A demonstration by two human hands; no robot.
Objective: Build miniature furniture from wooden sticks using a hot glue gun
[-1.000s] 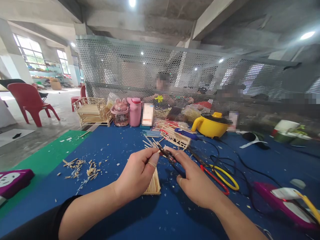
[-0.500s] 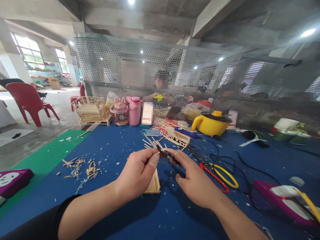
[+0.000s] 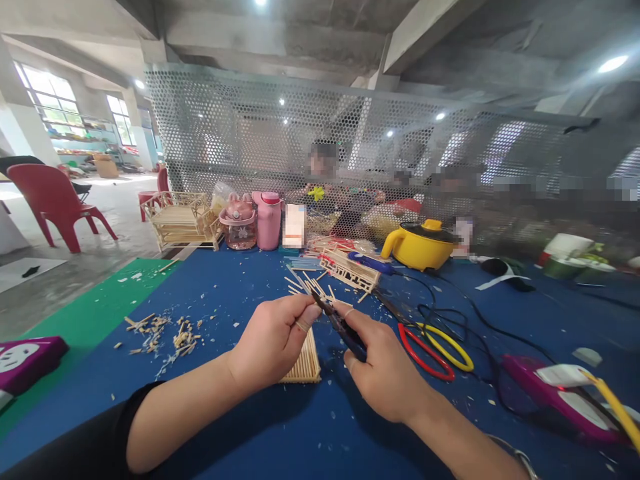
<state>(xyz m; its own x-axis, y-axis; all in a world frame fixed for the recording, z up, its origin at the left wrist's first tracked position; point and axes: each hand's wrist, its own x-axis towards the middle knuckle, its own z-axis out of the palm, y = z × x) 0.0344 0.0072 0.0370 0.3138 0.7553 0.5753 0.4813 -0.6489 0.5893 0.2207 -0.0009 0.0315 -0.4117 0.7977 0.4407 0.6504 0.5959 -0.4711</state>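
My left hand (image 3: 277, 337) is closed in a pinch on a thin wooden stick, mostly hidden by the fingers; only a pale tip shows. Dark pliers (image 3: 346, 331) are in my right hand (image 3: 387, 363), its fingers wrapped round the handles. The jaws point up and left, right beside my left fingertips. Below my left hand lies a flat panel of wooden sticks (image 3: 306, 363), partly covered by it. Loose thin sticks (image 3: 299, 285) fan out on the table just beyond the jaws.
Scissors with red and yellow handles (image 3: 427, 350) lie at right, near black cables and a purple power strip (image 3: 545, 397). Behind stand a yellow pot (image 3: 425, 247), a blue glue gun (image 3: 370, 263), a pink bottle (image 3: 269, 223) and a stick-built model (image 3: 185, 220). Stick offcuts (image 3: 185, 337) lie left.
The pliers have turned slightly in my right hand, their handles now closer together. My right hand has shifted a little left and down. My left hand stays nearly in place.
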